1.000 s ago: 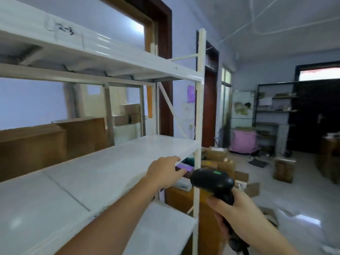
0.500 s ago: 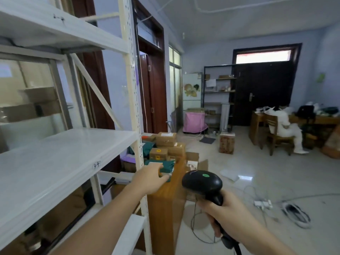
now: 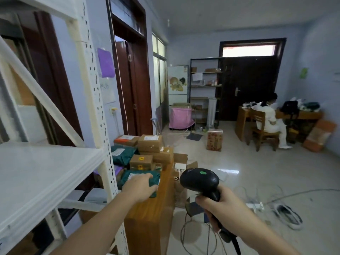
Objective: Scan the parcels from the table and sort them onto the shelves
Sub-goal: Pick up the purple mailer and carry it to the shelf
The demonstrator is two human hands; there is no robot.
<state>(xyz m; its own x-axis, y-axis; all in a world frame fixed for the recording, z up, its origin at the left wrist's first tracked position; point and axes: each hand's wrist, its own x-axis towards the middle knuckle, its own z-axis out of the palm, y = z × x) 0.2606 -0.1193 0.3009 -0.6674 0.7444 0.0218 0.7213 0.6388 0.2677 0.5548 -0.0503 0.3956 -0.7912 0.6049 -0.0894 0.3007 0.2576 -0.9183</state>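
A wooden table beside the white shelf unit carries several parcels: brown cardboard boxes and dark green mailer bags. My left hand reaches over the nearest green bag, fingers extended and lying on its near edge. My right hand grips the handle of a black barcode scanner, whose head with a green dot points towards the table. The scanner's cable hangs down from the handle.
The shelf's perforated upright stands between me and the table. Loose cables and a power strip lie on the tiled floor to the right. A box stands mid-floor. A person sits on a chair at a far desk.
The view has swung right from the empty shelf to the parcel table. My left hand left the shelf edge and reached onto the green bag. The right hand keeps holding the scanner.
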